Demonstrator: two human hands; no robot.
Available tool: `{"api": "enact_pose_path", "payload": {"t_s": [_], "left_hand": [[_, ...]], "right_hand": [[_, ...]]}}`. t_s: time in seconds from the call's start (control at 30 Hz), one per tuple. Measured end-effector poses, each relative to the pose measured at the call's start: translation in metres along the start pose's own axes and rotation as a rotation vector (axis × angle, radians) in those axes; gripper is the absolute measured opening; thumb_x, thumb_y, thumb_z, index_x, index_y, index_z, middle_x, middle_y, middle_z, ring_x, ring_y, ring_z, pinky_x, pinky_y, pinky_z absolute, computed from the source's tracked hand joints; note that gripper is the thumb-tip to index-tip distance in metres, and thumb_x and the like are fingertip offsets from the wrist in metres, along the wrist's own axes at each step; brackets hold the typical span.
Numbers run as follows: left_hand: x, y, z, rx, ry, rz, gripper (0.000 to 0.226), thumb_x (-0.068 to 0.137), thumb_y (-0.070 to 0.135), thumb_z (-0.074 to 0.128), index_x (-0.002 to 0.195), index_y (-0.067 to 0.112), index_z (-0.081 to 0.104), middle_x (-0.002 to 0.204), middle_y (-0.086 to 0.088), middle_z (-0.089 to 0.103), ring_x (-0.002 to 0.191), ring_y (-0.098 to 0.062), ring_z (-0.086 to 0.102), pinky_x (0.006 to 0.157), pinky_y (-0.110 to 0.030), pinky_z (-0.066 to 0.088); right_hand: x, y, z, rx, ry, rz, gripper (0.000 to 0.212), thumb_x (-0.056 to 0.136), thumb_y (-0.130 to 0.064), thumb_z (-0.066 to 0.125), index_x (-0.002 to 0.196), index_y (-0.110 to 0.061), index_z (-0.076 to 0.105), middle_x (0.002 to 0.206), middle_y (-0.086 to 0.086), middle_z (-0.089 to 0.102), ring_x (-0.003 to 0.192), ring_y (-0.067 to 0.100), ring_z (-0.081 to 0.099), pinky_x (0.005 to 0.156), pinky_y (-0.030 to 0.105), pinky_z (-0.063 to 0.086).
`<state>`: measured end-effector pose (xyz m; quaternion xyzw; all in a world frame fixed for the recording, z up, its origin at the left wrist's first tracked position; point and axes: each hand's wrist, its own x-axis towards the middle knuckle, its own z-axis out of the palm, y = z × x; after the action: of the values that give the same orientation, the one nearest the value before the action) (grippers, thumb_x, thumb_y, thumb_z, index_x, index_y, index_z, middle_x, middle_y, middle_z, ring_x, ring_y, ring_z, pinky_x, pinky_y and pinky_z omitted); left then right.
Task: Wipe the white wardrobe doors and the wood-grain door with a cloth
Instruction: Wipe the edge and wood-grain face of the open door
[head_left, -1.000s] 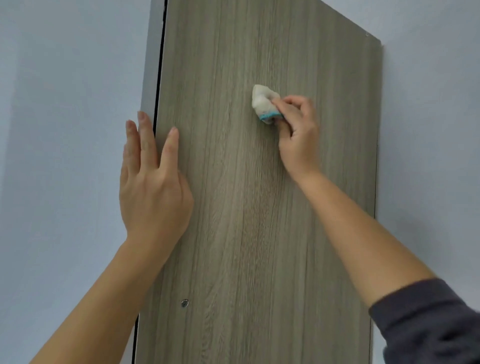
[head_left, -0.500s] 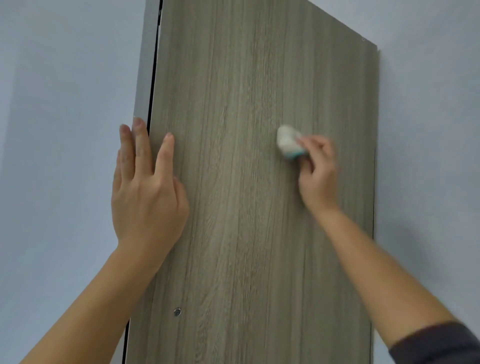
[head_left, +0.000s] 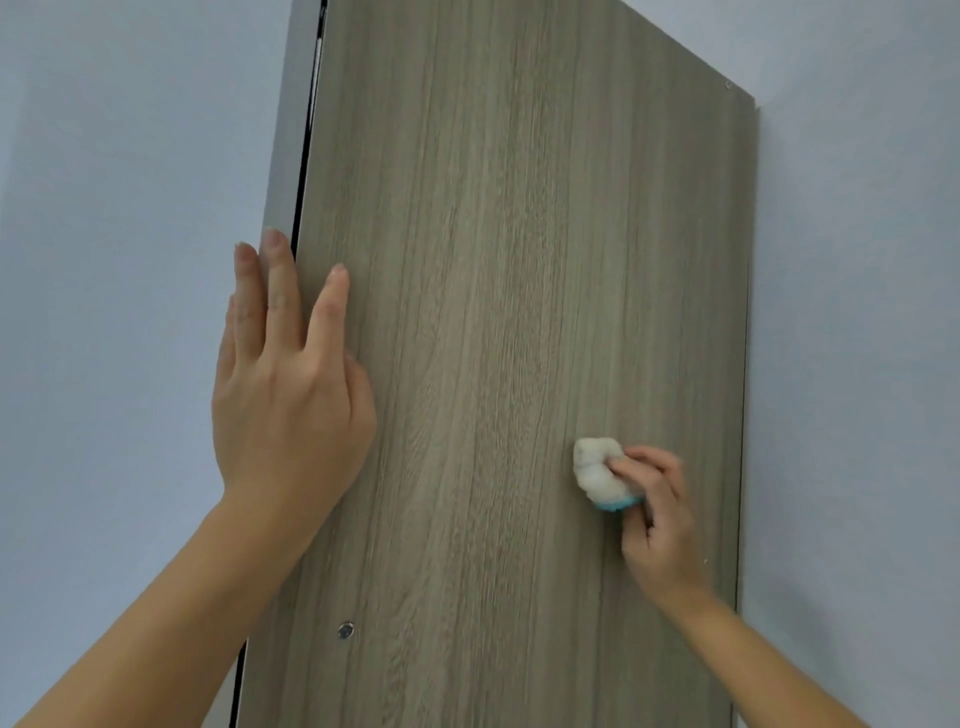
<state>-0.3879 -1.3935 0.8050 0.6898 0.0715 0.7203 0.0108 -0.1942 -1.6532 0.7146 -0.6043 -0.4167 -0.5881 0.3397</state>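
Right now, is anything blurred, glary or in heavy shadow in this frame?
Head view: soft, even light, no glare on the wood-grain door; the right hand and cloth look slightly motion-blurred; the left hand is sharper; shadows are faint.

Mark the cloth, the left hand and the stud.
cloth (head_left: 597, 470): head view, white bunched part.
left hand (head_left: 285, 410): head view, back of the hand.
stud (head_left: 345, 630): head view, round face.

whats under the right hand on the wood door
A bunched white cloth with a blue edge, pinched by the right hand against the wood-grain door. The fingers cover part of the cloth, and the door surface beneath it cannot be seen.
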Motion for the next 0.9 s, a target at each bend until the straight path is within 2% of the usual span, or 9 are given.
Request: {"api": "enact_pose_path", "payload": {"t_s": [0.17,0.27,0.33,0.4,0.57,0.67,0.77,0.83,0.9], "left_hand": [[0.001,0.000,-0.001,0.012,-0.008,-0.001,0.054,0.090,0.011,0.035,0.145,0.007,0.036,0.158,-0.022,0.014,0.148,-0.036,0.005,0.115,-0.050,0.020],[0.000,0.000,0.001,0.020,-0.003,0.003,0.054,0.090,0.010,0.036,0.144,0.007,0.037,0.158,-0.022,0.014,0.148,-0.037,0.006,0.115,-0.052,0.023],[-0.001,0.000,0.001,0.016,-0.001,0.004,0.054,0.090,0.010,0.036,0.144,0.007,0.037,0.158,-0.021,0.015,0.148,-0.037,0.006,0.115,-0.053,0.023],[-0.001,-0.001,0.000,0.012,-0.001,0.006,0.054,0.090,0.010,0.037,0.144,0.007,0.037,0.158,-0.021,0.015,0.148,-0.037,0.006,0.115,-0.053,0.023],[-0.004,0.001,0.000,0.020,0.006,0.012,0.054,0.091,0.015,0.038,0.144,0.007,0.039,0.158,-0.021,0.017,0.147,-0.038,0.008,0.115,-0.052,0.022],[-0.002,0.000,0.001,0.028,0.010,0.017,0.053,0.091,0.017,0.040,0.143,0.006,0.040,0.157,-0.022,0.019,0.147,-0.039,0.009,0.116,-0.051,0.021],[-0.003,-0.001,0.000,0.028,0.013,0.019,0.053,0.091,0.017,0.042,0.143,0.006,0.040,0.157,-0.021,0.019,0.147,-0.038,0.010,0.116,-0.051,0.021],[-0.003,-0.001,0.000,0.022,0.004,0.028,0.054,0.090,0.018,0.042,0.143,0.006,0.040,0.157,-0.021,0.019,0.147,-0.038,0.008,0.116,-0.050,0.020],[-0.003,-0.002,0.000,0.014,-0.003,0.036,0.055,0.090,0.018,0.042,0.144,0.007,0.040,0.158,-0.021,0.018,0.148,-0.037,0.007,0.117,-0.050,0.019]], "right_hand": [[0.115,0.031,-0.010,-0.067,0.161,0.118,0.035,0.083,0.008,0.049,0.115,-0.004,0.058,0.112,0.025,0.052,0.108,0.029,0.050,0.099,0.011,0.032],[0.166,0.042,-0.019,-0.088,0.240,0.197,0.031,0.085,0.010,0.051,0.114,0.002,0.059,0.114,0.024,0.052,0.105,0.020,0.049,0.092,0.002,0.030],[0.167,0.037,-0.020,-0.081,0.254,0.209,0.030,0.087,0.009,0.051,0.115,0.002,0.059,0.115,0.022,0.051,0.103,0.009,0.046,0.090,0.000,0.029],[0.138,0.029,-0.018,-0.064,0.230,0.198,0.030,0.087,0.010,0.053,0.115,0.002,0.059,0.115,0.022,0.051,0.102,0.002,0.041,0.091,0.000,0.029],[0.023,0.010,-0.015,-0.047,0.100,0.160,0.037,0.078,0.010,0.052,0.112,-0.003,0.060,0.115,0.011,0.048,0.107,0.013,0.046,0.098,0.008,0.032],[0.048,0.026,-0.020,-0.099,0.113,0.168,0.038,0.074,0.012,0.048,0.107,0.000,0.062,0.111,0.017,0.052,0.106,0.014,0.046,0.098,0.011,0.032],[0.110,0.061,-0.024,-0.216,0.281,0.284,0.038,0.076,0.009,0.047,0.110,0.002,0.062,0.111,0.024,0.056,0.106,0.031,0.050,0.093,0.018,0.031],[0.138,0.079,-0.027,-0.220,0.368,0.387,0.038,0.079,0.009,0.048,0.114,0.000,0.061,0.116,0.024,0.055,0.109,0.036,0.051,0.092,0.016,0.029],[0.143,0.087,-0.028,-0.220,0.395,0.428,0.038,0.083,0.007,0.049,0.118,-0.002,0.060,0.121,0.022,0.053,0.112,0.034,0.051,0.094,0.014,0.030]]}}
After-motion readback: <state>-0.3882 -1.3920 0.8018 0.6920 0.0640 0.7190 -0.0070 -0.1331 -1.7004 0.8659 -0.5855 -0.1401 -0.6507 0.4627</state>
